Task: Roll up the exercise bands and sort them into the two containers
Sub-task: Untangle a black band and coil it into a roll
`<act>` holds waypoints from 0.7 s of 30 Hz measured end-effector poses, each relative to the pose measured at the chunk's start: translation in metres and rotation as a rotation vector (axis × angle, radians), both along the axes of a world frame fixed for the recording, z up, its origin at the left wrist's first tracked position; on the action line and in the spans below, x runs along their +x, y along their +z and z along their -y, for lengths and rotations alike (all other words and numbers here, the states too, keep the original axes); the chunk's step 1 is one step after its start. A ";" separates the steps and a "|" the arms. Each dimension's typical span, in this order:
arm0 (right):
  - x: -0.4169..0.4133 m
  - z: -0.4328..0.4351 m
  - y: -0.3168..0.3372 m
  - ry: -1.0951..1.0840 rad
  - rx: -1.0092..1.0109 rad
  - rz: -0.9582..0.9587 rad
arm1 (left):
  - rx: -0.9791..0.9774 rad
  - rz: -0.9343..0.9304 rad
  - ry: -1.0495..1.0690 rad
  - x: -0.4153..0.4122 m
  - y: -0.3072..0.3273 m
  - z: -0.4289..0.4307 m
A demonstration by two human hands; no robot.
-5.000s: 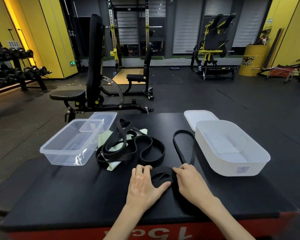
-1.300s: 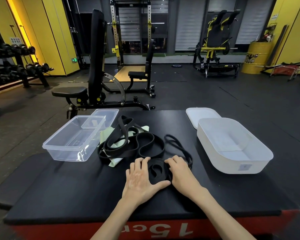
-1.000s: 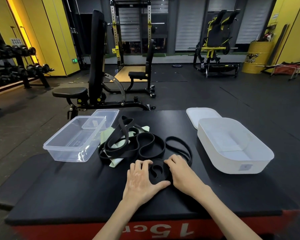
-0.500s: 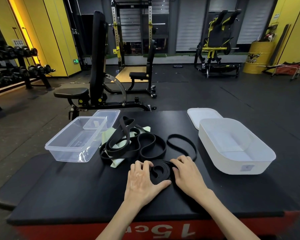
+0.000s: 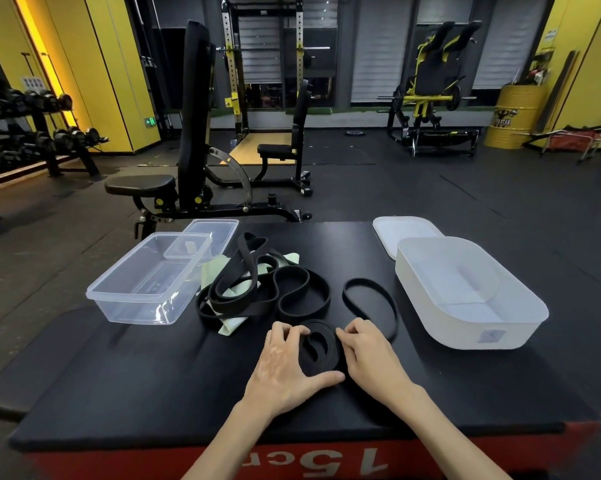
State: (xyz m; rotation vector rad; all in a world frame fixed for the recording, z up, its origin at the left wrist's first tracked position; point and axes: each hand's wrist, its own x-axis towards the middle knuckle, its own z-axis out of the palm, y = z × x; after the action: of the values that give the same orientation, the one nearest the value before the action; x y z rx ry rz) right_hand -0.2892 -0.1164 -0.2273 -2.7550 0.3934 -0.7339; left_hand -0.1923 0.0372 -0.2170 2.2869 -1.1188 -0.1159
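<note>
A partly rolled black exercise band [image 5: 318, 349] lies flat on the black padded platform [image 5: 153, 393]. My left hand [image 5: 285, 365] curls round the coil's left side, thumb under its near edge. My right hand [image 5: 372, 355] grips its right side. The band's loose tail [image 5: 368, 299] loops away behind my right hand. A tangle of black bands [image 5: 257, 292] over light green bands [image 5: 233, 292] lies behind the coil. The clear container [image 5: 146, 282] stands at the left and the white container [image 5: 465, 289] at the right, both without bands inside.
A clear lid [image 5: 212, 233] lies behind the clear container, a white lid [image 5: 406, 230] behind the white one. A weight bench [image 5: 188, 161] stands just past the platform's far edge. The platform's red front edge [image 5: 327, 459] is close to me.
The coil has grown as more of the band was wound onto it, and the loose tail's loop has become shorter. Both hands have stayed on the coil.
</note>
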 end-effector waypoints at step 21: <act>0.014 0.019 0.011 0.195 0.047 -0.074 | -0.042 0.013 -0.104 0.011 -0.002 -0.003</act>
State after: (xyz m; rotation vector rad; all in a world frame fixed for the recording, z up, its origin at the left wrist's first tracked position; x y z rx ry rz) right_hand -0.2749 -0.1357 -0.2165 -2.7318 0.1510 -0.5687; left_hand -0.1814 0.0404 -0.2194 2.1961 -1.2359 -0.1172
